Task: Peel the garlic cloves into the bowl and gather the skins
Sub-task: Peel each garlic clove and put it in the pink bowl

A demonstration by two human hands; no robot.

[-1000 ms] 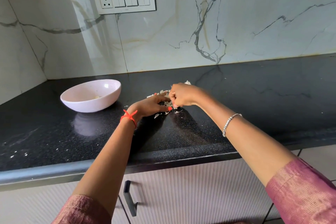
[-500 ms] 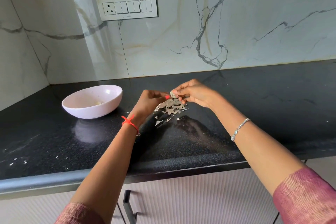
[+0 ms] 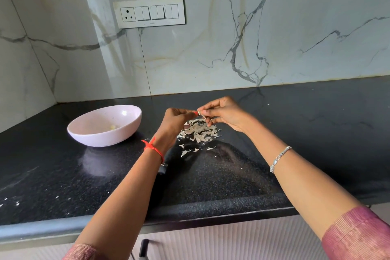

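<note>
Pinching what looks like a small clove (image 3: 202, 113) between them, the left hand (image 3: 176, 121) and right hand (image 3: 224, 115) are meeting fingertip to fingertip, fingers curled. They're hovering just above the skins (image 3: 199, 132) heaped on the worktop (image 3: 232, 175). The bowl (image 3: 101, 137) is sitting at nine o'clock from the hands, well apart, with one peeled piece (image 3: 113, 126) inside. The left hand is lying nearer it, so I'm judging the drop goes that way. The clove's long axis is too small to tell.

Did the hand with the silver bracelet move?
Yes. The right hand has lifted up off the pile of skins, which now shows on the counter below it.
</note>
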